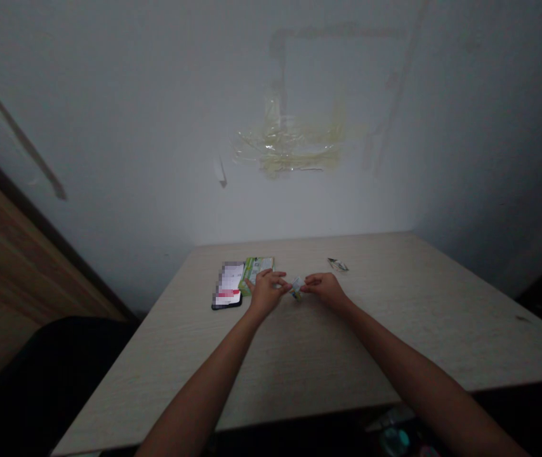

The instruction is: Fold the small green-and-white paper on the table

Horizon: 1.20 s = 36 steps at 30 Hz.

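White, with touches of yellow, a small packet (297, 287) is pinched at one side by the left hand (265, 292) and at the other by the right hand (324, 289), over the bench (299, 362). Beyond the left hand, partly covered by it, lies a green-and-white box (260, 262); further left, a smartphone (229, 285). Just beyond the right hand lies a small object (337, 264), too indistinct to identify.

Phone (229, 284) left of box (257, 264) on the table (442, 298) — held item (297, 285) to box's right
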Each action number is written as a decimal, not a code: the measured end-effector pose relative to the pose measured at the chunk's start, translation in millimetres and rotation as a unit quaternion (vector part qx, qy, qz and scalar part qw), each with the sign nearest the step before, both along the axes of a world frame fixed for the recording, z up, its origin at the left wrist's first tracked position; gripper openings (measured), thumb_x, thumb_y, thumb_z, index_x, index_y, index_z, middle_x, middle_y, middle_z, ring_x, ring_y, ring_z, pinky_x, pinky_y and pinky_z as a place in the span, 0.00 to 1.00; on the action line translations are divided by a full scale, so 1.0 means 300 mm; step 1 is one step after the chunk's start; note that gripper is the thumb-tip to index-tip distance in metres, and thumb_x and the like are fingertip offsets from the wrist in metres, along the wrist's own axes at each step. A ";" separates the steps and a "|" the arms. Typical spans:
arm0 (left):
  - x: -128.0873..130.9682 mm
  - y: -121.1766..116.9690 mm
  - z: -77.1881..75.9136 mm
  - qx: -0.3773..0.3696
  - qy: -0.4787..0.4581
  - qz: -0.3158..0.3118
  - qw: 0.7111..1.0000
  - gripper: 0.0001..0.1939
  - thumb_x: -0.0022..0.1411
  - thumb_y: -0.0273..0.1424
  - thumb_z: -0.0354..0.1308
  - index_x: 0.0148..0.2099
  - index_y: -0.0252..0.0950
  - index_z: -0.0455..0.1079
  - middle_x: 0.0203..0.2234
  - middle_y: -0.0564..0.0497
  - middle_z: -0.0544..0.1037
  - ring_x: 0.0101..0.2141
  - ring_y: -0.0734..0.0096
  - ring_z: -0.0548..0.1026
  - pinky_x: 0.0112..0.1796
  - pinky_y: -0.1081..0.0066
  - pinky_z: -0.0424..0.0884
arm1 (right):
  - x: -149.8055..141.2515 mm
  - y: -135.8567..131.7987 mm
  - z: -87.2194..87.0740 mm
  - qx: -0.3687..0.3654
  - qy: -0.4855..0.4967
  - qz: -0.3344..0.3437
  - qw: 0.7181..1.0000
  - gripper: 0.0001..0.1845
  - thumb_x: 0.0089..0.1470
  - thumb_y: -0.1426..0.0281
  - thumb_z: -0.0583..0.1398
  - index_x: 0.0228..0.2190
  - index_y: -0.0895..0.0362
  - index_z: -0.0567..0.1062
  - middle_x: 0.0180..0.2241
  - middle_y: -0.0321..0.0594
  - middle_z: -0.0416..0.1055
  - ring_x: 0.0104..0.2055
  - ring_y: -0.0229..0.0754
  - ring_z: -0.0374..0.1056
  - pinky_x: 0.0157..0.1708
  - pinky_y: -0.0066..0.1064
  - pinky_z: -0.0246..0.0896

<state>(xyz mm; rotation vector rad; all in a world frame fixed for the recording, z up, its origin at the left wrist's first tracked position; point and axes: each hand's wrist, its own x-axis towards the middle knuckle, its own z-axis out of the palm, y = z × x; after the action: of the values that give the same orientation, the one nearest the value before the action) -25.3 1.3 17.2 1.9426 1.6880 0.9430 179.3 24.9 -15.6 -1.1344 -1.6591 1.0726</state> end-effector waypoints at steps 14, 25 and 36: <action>-0.005 -0.008 -0.003 0.023 -0.018 0.020 0.999 0.05 0.57 0.33 0.64 0.29 0.43 0.79 0.48 0.52 0.80 0.60 0.50 0.62 0.59 0.33 0.28 | 0.033 -0.020 0.048 0.046 -0.076 0.070 0.994 0.19 0.51 0.55 0.60 0.33 0.57 0.83 0.34 0.41 0.80 0.39 0.48 0.73 0.43 0.37 0.65; 0.004 -0.007 0.001 0.009 0.005 0.023 1.000 0.04 0.56 0.34 0.65 0.29 0.46 0.79 0.50 0.54 0.79 0.60 0.53 0.61 0.59 0.33 0.31 | 0.027 -0.016 0.042 0.057 -0.090 -0.014 0.994 0.11 0.46 0.62 0.64 0.29 0.55 0.84 0.34 0.44 0.80 0.47 0.51 0.73 0.49 0.40 0.62; 0.014 -0.013 -0.015 0.052 0.018 0.023 0.998 0.05 0.58 0.34 0.64 0.29 0.44 0.78 0.48 0.53 0.80 0.60 0.52 0.61 0.58 0.31 0.27 | 0.006 -0.016 0.010 0.120 -0.182 -0.064 0.974 0.11 0.51 0.65 0.60 0.27 0.57 0.81 0.31 0.44 0.78 0.40 0.46 0.70 0.44 0.35 0.61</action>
<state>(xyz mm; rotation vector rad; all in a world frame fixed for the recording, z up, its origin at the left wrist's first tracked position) -21.2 -2.5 12.7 2.0067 1.7422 1.0372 181.1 20.2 -12.5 -1.3097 -1.9064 0.5849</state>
